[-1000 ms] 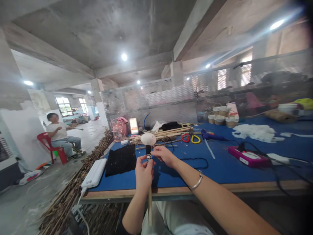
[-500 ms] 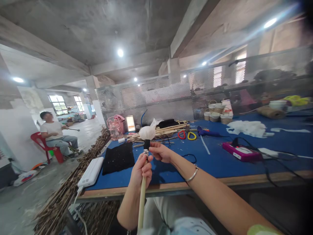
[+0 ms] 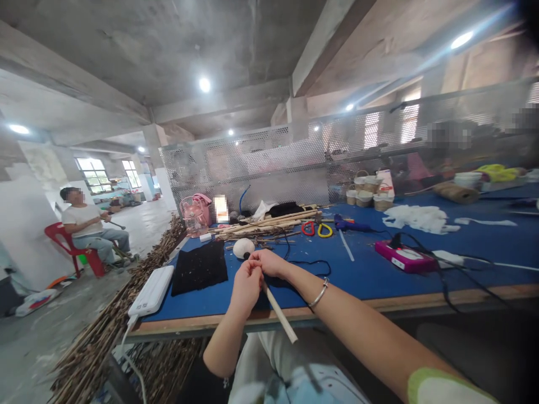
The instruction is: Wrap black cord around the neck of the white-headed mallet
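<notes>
My left hand (image 3: 245, 285) and my right hand (image 3: 269, 262) are both closed around a wooden stick (image 3: 280, 313) just below its white ball-shaped head (image 3: 243, 248). The stick lies tilted, head toward the table, its free end pointing down toward my lap. A black band under the head is mostly hidden by my fingers. A metal bangle (image 3: 319, 293) sits on my right wrist.
The blue table (image 3: 370, 275) holds a black cloth (image 3: 199, 267), white power bank (image 3: 151, 290), pink device with cables (image 3: 401, 257), red and yellow scissors (image 3: 315, 229), blue glue gun (image 3: 349, 226), sticks and baskets. A person sits on a red chair (image 3: 71, 241). Twigs lie piled along the floor.
The stick has swung from upright to tilted, its head lowered toward the table and its tail end swung right. Both hands dropped slightly and stayed on it.
</notes>
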`<state>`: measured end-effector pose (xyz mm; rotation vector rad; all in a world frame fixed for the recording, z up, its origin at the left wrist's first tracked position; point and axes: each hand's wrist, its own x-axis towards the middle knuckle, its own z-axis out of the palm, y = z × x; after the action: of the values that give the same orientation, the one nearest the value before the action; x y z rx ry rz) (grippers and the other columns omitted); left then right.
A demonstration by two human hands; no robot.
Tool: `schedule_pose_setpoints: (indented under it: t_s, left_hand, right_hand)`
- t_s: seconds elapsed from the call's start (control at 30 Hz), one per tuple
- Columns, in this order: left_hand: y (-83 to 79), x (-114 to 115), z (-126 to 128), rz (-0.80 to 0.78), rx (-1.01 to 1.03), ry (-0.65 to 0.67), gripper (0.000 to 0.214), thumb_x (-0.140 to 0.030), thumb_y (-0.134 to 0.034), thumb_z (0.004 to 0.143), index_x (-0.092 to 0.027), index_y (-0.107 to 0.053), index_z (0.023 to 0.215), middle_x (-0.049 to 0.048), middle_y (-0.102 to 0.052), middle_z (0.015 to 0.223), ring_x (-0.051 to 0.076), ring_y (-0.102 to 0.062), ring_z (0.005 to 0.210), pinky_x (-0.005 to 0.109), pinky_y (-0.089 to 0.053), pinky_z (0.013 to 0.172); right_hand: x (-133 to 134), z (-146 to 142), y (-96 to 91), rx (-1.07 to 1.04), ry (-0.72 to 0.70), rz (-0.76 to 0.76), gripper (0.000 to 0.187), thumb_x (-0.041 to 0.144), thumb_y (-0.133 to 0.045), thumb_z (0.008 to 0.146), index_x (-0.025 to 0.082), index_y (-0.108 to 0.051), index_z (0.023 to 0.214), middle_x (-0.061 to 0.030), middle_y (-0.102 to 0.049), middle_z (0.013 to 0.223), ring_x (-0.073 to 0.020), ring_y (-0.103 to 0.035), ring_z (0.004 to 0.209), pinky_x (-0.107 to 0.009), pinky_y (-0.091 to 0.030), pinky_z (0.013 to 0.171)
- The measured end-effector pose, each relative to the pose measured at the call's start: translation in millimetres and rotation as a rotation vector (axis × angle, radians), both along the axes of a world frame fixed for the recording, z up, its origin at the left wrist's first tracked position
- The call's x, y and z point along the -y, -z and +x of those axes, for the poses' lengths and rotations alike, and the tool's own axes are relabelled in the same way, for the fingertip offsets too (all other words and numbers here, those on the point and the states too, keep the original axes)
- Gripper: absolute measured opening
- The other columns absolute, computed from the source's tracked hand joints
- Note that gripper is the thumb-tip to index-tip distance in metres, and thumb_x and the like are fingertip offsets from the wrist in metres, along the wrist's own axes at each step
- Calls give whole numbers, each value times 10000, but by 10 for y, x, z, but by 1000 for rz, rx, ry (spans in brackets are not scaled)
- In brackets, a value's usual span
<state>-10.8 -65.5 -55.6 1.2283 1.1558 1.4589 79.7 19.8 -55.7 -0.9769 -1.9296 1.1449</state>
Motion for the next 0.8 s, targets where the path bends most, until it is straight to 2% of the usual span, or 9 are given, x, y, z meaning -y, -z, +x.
schedule_pose_setpoints:
  t_s: [0.1,0.23,0.4,0.5,0.6,0.67,0.8]
  left_hand:
    - [-39,-23,-151,-1,-68,-112,96,-232,-521,750,-168,-507,821,-75,-409,451,59,-361,369,154,-275,373]
    - [-22,-83,-366,-2,-136,-228,193,-253,-606,706,-172,-522,860,-29,-518,530,89,-453,404,170,-305,375]
    - [31,-110,-354,-59,-115,-213,305,-254,-618,715,-170,-510,988,30,-583,682,121,-535,499,194,-381,396]
    - [6,-79,-207,-97,82,-220,334,-306,-613,734,-172,-493,1015,44,-572,808,107,-563,609,197,-448,489]
    - [-48,-56,-36,-150,211,-63,347,-410,-543,778,-180,-494,1033,23,-559,780,73,-524,518,187,-436,477]
    - [-74,-63,48,-148,189,-27,401,-459,-499,793,-200,-470,1098,2,-549,717,68,-474,432,189,-399,418]
    - [-74,-86,73,-77,131,-176,504,-491,-501,781,-218,-417,1195,-19,-520,644,71,-426,389,173,-312,356]
  right_hand:
    - [4,-8,18,47,-5,7,123,186,-643,563,151,-551,636,61,-478,481,-74,-401,466,-193,-285,456]
    - [-7,-6,2,114,102,40,259,238,-723,483,180,-506,611,74,-421,436,-81,-375,445,-202,-235,433]
    - [7,-36,-58,178,186,94,296,188,-675,522,175,-408,393,32,-347,365,-96,-376,451,-239,-206,443]
    - [67,-38,-101,112,184,105,198,238,-594,629,160,-475,491,17,-433,452,-95,-391,479,-226,-239,452]
    - [156,-56,-128,31,186,97,186,323,-493,739,151,-516,674,13,-488,539,-93,-408,491,-210,-283,459]
    - [212,-88,-138,-18,138,67,228,376,-494,751,150,-517,733,16,-495,540,-95,-415,477,-210,-298,455]
    - [258,-121,-167,-162,-80,-38,331,473,-589,684,152,-514,718,17,-500,564,-99,-432,497,-218,-323,467]
